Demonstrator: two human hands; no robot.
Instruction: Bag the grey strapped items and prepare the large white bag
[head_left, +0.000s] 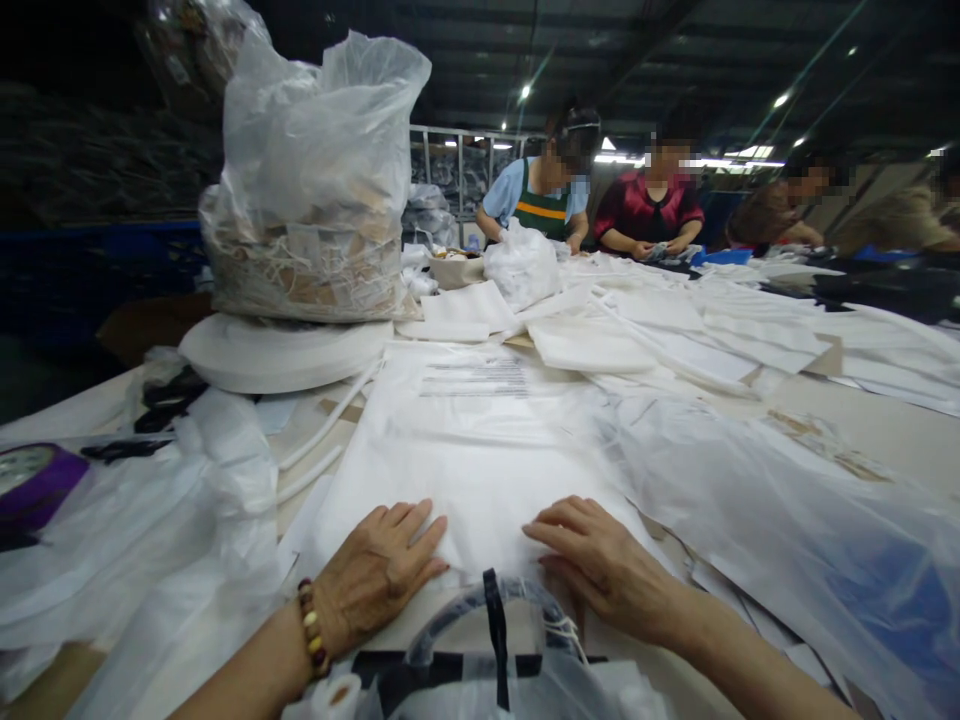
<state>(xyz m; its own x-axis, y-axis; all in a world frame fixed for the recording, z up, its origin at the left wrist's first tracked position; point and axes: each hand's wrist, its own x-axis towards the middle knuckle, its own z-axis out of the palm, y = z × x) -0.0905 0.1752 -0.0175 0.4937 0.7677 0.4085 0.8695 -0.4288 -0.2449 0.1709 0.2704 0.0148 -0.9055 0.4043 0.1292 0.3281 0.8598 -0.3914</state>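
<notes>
My left hand (390,560), with a beaded bracelet (312,628) at the wrist, rests with fingers stretched on the lower left of a white plastic bag (450,450) lying flat. Printed lines show near the bag's far end. On its lower right lies my right hand (600,565), palm down, fingers extended and a little bent. Neither hand grips anything. Just below and between them is a plastic-wrapped curved handle (442,625) with a black strap (496,630) standing across it; what it belongs to is partly cut off by the lower edge.
A large clear bag of bundled ties (315,270) stands behind a white roll (285,350) at left. Purple tape (37,485) lies far left. Clear plastic bags (795,510) spread at right, white sheets (660,310) beyond. Several people work across the table, one in an apron (541,212).
</notes>
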